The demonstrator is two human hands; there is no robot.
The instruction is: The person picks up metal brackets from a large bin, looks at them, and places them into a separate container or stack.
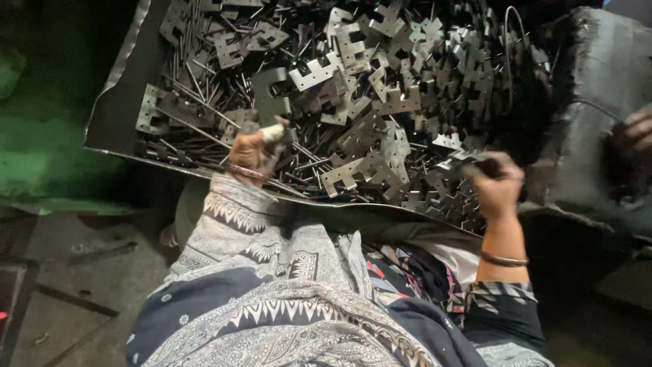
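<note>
A big heap of flat stamped metal plates and thin metal rods lies in a dark sheet-metal tray in front of me. My left hand, with a taped fingertip and a bangle at the wrist, reaches into the rods at the heap's near left and pinches a small metal piece. My right hand, bangle on the forearm, is closed on a flat metal plate at the heap's near right edge.
Another person's hand shows at the far right, against a dark grey sheet. My patterned clothing fills the lower middle. A dirty floor lies at the lower left, with a green surface above it.
</note>
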